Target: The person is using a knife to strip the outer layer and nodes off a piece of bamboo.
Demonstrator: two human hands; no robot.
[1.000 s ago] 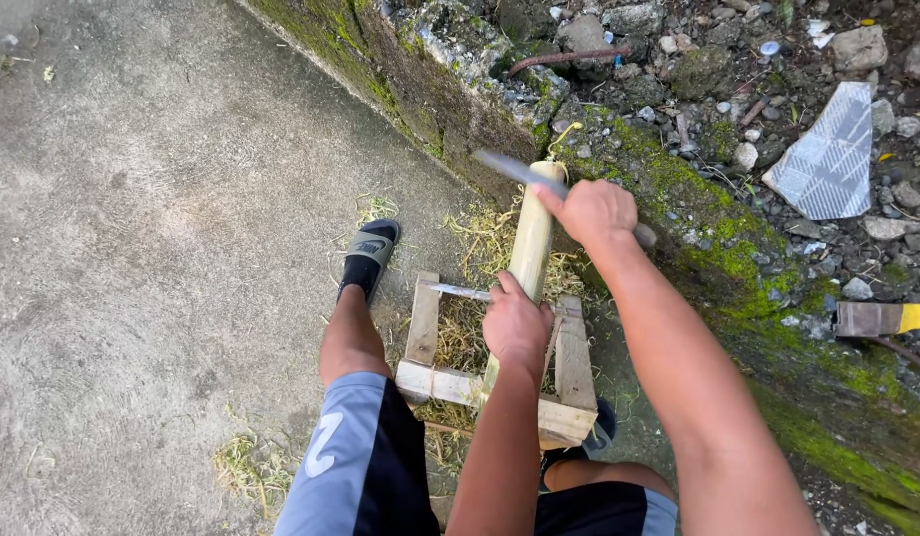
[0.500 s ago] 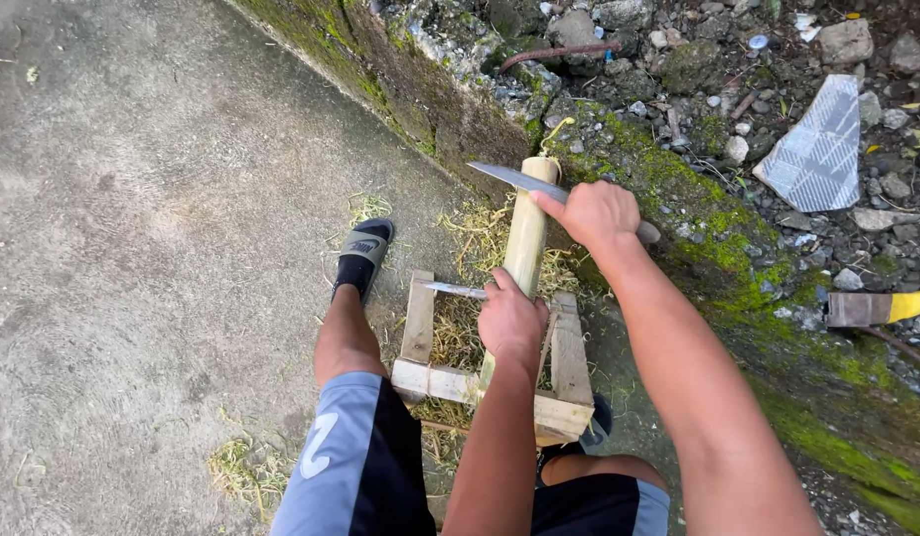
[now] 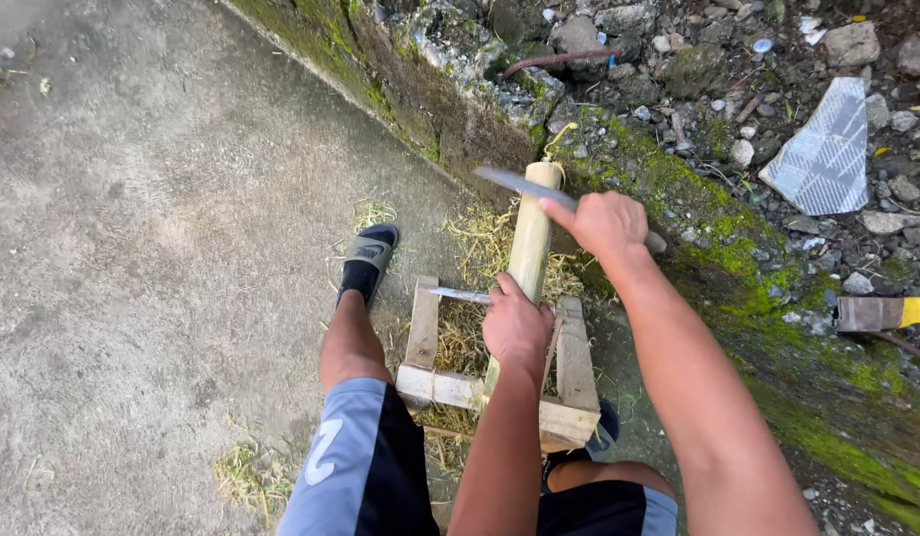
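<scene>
Bamboo pole (image 3: 530, 238) upright, tilted away; blade (image 3: 524, 185) crosswise atop.

left hand (image 3: 516, 328): fingers curled, gripping | right hand (image 3: 607, 222): fisted, arm extended

Left hand (image 3: 516, 326) gripping bamboo pole (image 3: 528, 248) over wooden frame (image 3: 499, 397), right hand (image 3: 607, 223) holding knife (image 3: 524, 185) at pole's top

Left of the small pale wooden frame (image 3: 499, 367), the bare grey concrete floor (image 3: 152, 248) lies open. To the right, a mossy concrete kerb (image 3: 678, 208) and a bank of grey stone rubble (image 3: 738, 89) crowd close beside the upright pale bamboo pole (image 3: 529, 243).
</scene>
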